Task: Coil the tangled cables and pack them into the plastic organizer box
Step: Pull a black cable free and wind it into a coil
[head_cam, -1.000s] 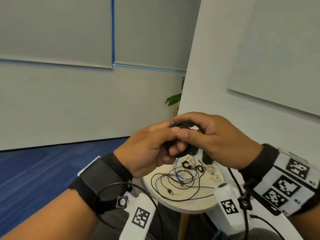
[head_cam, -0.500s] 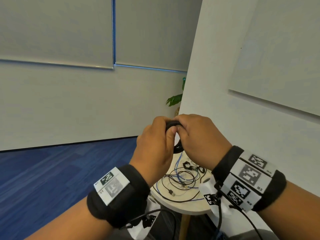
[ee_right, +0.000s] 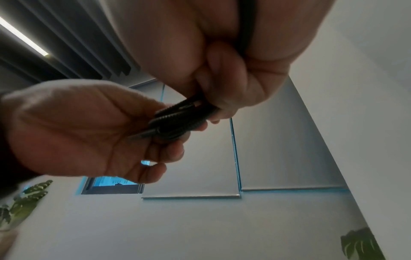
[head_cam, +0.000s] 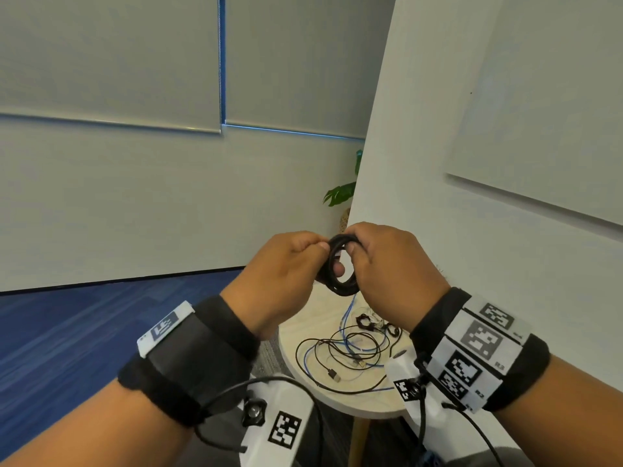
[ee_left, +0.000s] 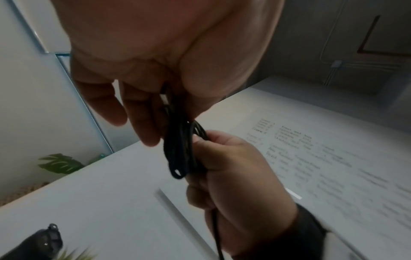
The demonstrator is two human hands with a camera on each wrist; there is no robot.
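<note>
Head view: a round tabletop (head_cam: 303, 335) is being shown below, carrying loose black and blue cables (head_cam: 350, 352) in a tangle; no organizer box is being shown. Above it, a coiled black cable (head_cam: 338, 267) is being gripped on opposite sides by the left hand (head_cam: 279, 274) and the right hand (head_cam: 394, 267), fingers curled round the loops. The coil is being judged light, limp and springy, so it is best being pinched across all turns at once.

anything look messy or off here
Only the loose cables: thin black and blue ones lie tangled on the round table, still uncoiled. The black coil in the left hand and right hand looks tidy.
</note>
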